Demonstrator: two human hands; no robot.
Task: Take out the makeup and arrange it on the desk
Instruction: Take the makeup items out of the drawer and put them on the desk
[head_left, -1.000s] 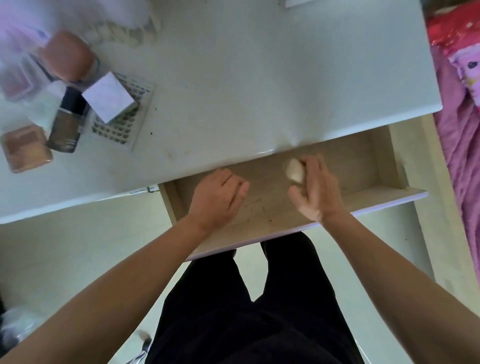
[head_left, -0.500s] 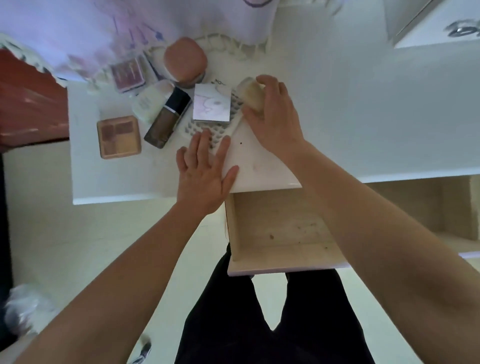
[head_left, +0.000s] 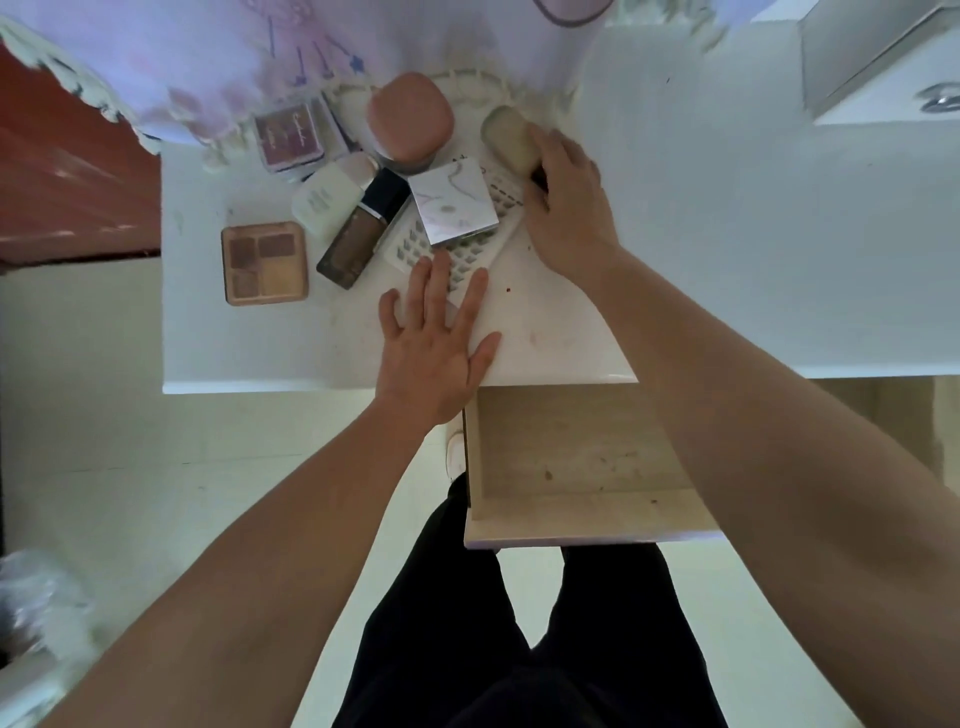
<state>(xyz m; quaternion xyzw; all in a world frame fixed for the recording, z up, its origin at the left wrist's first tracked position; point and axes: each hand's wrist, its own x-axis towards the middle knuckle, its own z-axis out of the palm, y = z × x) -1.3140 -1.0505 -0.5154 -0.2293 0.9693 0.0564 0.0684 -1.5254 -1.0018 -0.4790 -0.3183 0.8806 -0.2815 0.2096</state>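
My right hand (head_left: 566, 208) holds a beige makeup sponge (head_left: 508, 136) at the far side of the white desk (head_left: 727, 249), right of a pink round compact (head_left: 410, 117). My left hand (head_left: 436, 338) lies flat with spread fingers on the desk, its fingertips on a white tray of false lashes (head_left: 457, 249). A marbled square compact (head_left: 454, 207) lies on that tray. To the left lie a brown foundation bottle (head_left: 361, 234), a white bottle (head_left: 332, 195), a four-colour palette (head_left: 265, 262) and a dark pink blush box (head_left: 288, 136).
The open wooden drawer (head_left: 571, 457) sticks out below the desk edge, above my dark trousers. A white fringed cloth (head_left: 208, 62) hangs at the desk's back. A white box (head_left: 883, 67) sits at the far right. Red floor shows at the left.
My right hand lifted the sponge out of the drawer and carried it to the back of the desk beside the pink compact. My left hand left the drawer and settled flat on the desk.
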